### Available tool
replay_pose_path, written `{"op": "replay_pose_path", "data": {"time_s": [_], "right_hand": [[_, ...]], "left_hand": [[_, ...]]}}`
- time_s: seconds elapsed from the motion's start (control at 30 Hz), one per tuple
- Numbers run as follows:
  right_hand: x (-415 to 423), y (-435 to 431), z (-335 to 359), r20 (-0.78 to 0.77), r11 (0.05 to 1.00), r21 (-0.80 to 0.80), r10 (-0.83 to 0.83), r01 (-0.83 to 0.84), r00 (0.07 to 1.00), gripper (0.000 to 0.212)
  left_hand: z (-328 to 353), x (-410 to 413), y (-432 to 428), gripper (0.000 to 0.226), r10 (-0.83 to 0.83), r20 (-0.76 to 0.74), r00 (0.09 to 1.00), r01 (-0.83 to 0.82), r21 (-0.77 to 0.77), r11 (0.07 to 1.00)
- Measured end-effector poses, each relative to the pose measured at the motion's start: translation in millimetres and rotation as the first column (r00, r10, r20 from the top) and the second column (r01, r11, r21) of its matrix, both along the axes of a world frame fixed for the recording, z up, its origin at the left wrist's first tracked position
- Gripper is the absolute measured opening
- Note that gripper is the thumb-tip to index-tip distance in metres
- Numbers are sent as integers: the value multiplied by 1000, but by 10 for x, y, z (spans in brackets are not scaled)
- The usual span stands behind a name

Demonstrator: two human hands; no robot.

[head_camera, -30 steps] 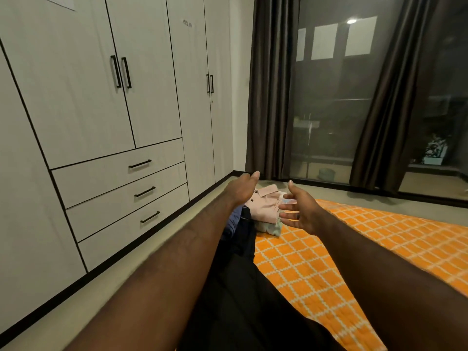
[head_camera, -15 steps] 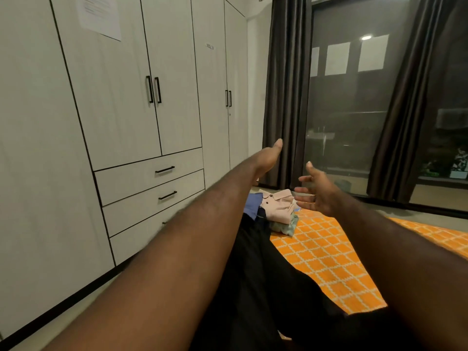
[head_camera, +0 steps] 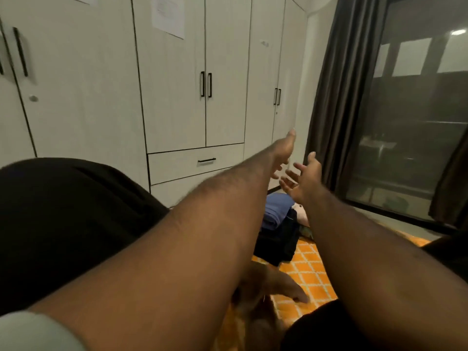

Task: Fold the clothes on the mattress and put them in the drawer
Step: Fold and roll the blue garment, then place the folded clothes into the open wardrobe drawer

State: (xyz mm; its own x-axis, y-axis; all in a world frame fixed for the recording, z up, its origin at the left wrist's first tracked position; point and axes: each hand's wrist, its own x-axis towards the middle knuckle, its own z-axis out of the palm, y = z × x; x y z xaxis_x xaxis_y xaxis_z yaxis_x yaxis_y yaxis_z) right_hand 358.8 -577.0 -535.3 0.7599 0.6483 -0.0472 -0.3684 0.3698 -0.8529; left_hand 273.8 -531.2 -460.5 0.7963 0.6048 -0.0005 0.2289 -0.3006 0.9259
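Nearest the viewer, an orange mattress (head_camera: 310,272) carries a folded clothes pile (head_camera: 277,219). Above it the left grip (head_camera: 282,158) and right grip (head_camera: 305,182) hover spread and empty (folding looks done). Likely next: lift the pile, open the shut drawer (head_camera: 195,164) beyond.

Pale wardrobe (head_camera: 177,102) stands beside a dark curtain (head_camera: 336,102) and a night-dark window (head_camera: 417,127).

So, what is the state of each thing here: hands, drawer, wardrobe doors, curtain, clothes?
left hand: open, holds nothing.
right hand: open, fingers spread, holds nothing.
top drawer: closed.
wardrobe doors: closed.
curtain: pulled aside from the window.
black garment: lying on the mattress, fold unclear.
blue garment: folded, beside the black garment.
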Motion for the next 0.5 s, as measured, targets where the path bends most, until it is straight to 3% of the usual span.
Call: {"op": "replay_pose_path", "data": {"time_s": [0.17,0.33,0.5], "right_hand": [[-49,187,-91,15,996,44,72,-72,997,72],[-39,236,-97,5,995,76,67,-67,998,71],[-87,398,155,93,982,117,136,-146,986,70]], "left_hand": [[-134,-239,383,84,193,122,974,-185,-74,980],[-335,-423,635,85,247,144,958,-221,-175,960],[-372,-540,903,85,263,184,947,-220,-223,950]]}}
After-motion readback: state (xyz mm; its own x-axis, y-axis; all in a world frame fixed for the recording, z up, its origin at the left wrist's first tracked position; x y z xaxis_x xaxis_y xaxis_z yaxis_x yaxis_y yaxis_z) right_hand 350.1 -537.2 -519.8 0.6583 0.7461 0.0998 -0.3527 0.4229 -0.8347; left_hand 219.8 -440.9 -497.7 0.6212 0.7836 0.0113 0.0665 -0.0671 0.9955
